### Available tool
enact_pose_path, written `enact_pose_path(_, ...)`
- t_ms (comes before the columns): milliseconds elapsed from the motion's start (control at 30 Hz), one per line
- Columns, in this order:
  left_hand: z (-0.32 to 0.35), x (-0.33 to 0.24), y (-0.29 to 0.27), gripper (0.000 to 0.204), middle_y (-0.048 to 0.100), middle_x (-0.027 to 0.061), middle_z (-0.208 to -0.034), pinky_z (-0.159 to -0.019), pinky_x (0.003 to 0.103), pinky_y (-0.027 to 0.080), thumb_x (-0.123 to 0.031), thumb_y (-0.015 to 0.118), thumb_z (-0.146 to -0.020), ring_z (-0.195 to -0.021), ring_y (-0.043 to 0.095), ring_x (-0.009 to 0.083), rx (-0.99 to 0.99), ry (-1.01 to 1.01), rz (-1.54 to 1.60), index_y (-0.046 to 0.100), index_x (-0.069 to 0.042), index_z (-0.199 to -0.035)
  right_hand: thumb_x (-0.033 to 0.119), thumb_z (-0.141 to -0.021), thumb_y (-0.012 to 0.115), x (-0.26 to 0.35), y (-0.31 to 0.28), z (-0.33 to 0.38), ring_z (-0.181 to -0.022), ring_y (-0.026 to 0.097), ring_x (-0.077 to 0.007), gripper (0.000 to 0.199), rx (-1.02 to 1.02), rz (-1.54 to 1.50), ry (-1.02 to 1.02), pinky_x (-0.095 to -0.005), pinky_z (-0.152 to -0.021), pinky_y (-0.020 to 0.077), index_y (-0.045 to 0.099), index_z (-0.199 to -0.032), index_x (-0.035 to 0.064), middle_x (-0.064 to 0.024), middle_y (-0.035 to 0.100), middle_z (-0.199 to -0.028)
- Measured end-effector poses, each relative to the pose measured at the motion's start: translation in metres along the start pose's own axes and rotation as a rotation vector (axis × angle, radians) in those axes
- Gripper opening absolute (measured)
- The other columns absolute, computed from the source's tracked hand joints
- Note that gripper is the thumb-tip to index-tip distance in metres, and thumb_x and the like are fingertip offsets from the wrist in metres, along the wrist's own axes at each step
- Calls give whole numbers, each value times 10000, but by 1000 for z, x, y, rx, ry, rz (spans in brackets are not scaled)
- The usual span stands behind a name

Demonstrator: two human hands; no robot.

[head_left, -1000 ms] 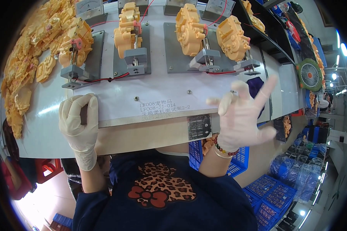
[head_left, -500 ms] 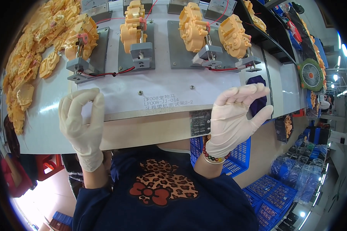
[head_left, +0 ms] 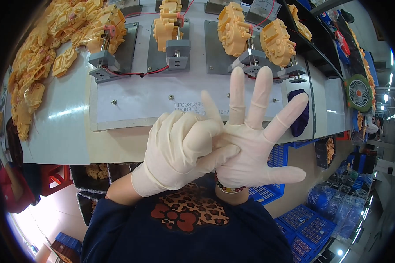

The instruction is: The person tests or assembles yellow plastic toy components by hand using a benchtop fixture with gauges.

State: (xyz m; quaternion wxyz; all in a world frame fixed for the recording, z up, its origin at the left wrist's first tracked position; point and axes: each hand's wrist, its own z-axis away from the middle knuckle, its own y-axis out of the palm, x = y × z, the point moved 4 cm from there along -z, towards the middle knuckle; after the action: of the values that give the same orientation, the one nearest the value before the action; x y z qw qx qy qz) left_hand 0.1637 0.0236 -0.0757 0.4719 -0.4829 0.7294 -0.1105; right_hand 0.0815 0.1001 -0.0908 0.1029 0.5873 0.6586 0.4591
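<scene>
Both my hands wear off-white rubber gloves and meet in front of my chest, over the table's near edge. My left hand is closed round the little-finger side of my right hand, its thumb pressing on the palm. That right hand is held up, palm toward me, fingers and thumb spread, holding nothing. Beyond them stands a white-topped test board carrying several grey metal fixtures. Yellow plastic gear housings sit on these fixtures, joined by red and black wires. A bead bracelet circles my right wrist.
A large heap of yellow housings covers the table's left side. Dark purple cloth lies at the board's right end. Panel meters stand behind the fixtures. A black rack, a green fan and blue crates are to the right.
My hands were apart, the left one with curled fingers over the table. Now the left has crossed to the right and taken hold of the right hand, whose fingers have spread.
</scene>
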Motion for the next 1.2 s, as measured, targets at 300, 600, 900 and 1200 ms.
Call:
enact_pose_path(300, 4, -2, 2, 346, 604, 3, -849, -591, 336, 420, -57, 763, -679, -710, 575, 209, -53, 175, 171, 658, -126, -1002, 961, -658, 355, -1, 9, 4, -1395, -106, -621, 1185, 50, 67, -15, -778, -1047, 123, -203, -1523, 372, -246, -201, -1588)
enact_pose_path(600, 9, 2, 16, 327, 584, 33, -854, -607, 347, 433, -118, 802, -725, -726, 572, 235, -16, 143, 345, 611, -104, -990, 914, -719, 407, 3, 14, 2, -1393, -120, -620, 1138, -36, 137, -84, -767, -1052, 164, -242, -1497, 395, -227, -285, -1566)
enact_pose_path(900, 15, 4, 16, 302, 550, 22, -691, -556, 358, 415, -277, 808, -774, -620, 547, 237, 58, 6, 367, 565, -102, -815, 902, -742, 408, 1, 8, 2, -1441, -110, -548, 1116, -146, 128, -147, -678, -1129, 140, -293, -1468, 424, -213, -265, -1580)
enact_pose_path(1200, 12, -3, 25, 224, 553, 56, -639, -540, 393, 436, -235, 736, -831, -581, 553, 280, 237, 182, 367, 570, -103, -759, 876, -779, 402, 14, -2, -11, -1454, -68, -534, 1082, -89, 14, -106, -722, -1098, 168, -242, -1504, 395, -185, -219, -1604)
